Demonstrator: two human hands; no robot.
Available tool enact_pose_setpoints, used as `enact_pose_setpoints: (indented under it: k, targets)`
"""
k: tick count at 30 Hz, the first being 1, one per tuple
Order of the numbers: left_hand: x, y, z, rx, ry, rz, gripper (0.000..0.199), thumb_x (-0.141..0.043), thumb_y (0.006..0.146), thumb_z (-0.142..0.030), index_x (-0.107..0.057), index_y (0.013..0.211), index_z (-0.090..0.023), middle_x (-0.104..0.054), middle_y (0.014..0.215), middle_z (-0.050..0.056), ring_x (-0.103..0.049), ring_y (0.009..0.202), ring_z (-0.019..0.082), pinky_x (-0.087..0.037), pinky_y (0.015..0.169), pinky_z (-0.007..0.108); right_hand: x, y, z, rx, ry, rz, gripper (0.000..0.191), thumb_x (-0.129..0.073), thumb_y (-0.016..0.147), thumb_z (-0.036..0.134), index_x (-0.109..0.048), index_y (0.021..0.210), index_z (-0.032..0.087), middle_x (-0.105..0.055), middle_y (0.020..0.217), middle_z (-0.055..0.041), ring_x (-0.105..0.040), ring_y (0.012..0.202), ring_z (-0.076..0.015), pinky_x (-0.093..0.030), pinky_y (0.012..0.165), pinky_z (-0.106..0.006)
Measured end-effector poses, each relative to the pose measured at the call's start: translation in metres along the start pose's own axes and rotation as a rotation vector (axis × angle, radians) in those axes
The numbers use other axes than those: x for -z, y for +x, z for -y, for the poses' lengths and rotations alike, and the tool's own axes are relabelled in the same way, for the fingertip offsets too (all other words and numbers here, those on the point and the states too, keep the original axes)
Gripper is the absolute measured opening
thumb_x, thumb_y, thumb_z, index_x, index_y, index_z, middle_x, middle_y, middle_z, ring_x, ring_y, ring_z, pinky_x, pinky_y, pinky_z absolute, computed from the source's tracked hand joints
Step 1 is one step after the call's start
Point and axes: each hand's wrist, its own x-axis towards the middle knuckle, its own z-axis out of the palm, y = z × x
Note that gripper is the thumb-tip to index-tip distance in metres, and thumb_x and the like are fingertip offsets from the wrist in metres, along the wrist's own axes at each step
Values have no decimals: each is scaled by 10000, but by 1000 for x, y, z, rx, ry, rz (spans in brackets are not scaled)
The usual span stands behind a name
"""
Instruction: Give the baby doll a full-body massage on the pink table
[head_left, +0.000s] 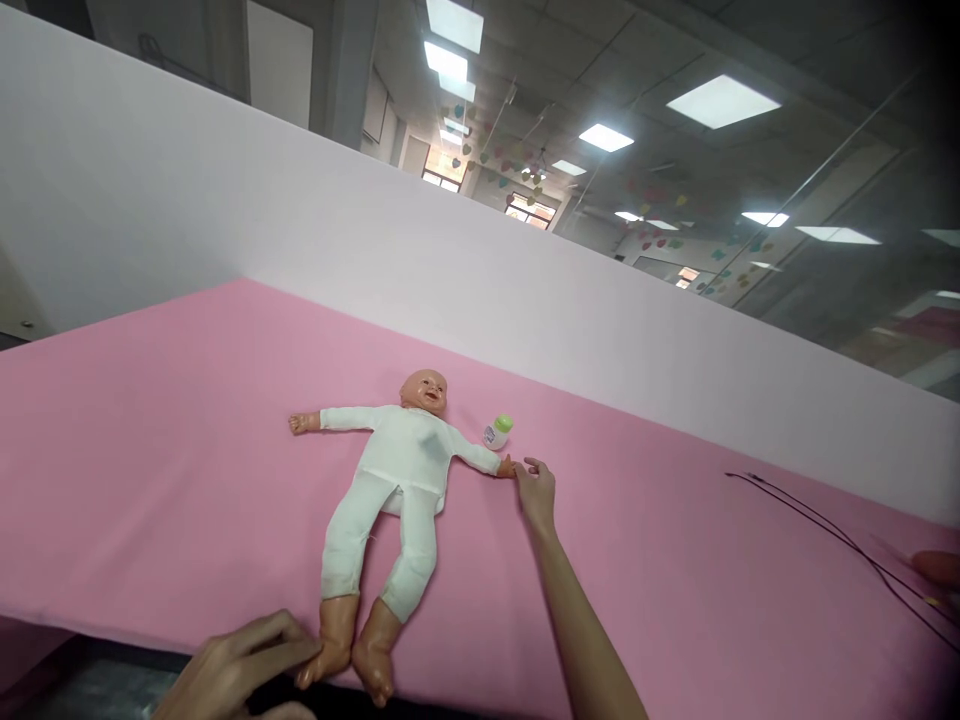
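"What's lying on the table?"

"A baby doll (401, 475) with a bald vinyl head and limbs, in a white cloth suit. It's flat on its back, arms spread, on a pink fabric-covered table (187, 450), feet at the near edge."

"And the hands?"

"Well apart. The right hand (536, 495), fingers parted, is touching or just beside the doll's outstretched hand (507, 467), not closed on it. The left hand (240, 660), fingers loosely extended, lies against the doll's foot (330, 640), not gripping."

"Anything else close by?"

"A small white bottle with a green cap (498, 432), just beside the doll's arm, and a thin dark wire (847, 550) off to the right."
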Motion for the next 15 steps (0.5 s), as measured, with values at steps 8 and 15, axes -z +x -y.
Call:
enact_pose_setpoints:
  k: [8, 15]
  targets:
    - [85, 128, 24, 263, 355, -232, 424, -513, 976, -561, -785, 1061, -247, -767, 1082, 73, -718, 865, 256, -532, 697, 307, -1, -195, 64, 158, -177, 725, 624, -522, 996, 491, -425, 1563, 249, -657, 739, 18, -627, 685, -217, -433, 653, -292]
    - [114, 217, 122, 463, 501, -22, 250, -651, 780, -463, -649, 730, -218, -692, 854, 105, -638, 755, 275, -376, 612, 307, -26, -283, 52, 166, -213, 518, 910, -733, 833, 359, -323, 1641, 276, -687, 827, -20, -658, 724, -263, -493, 681, -332]
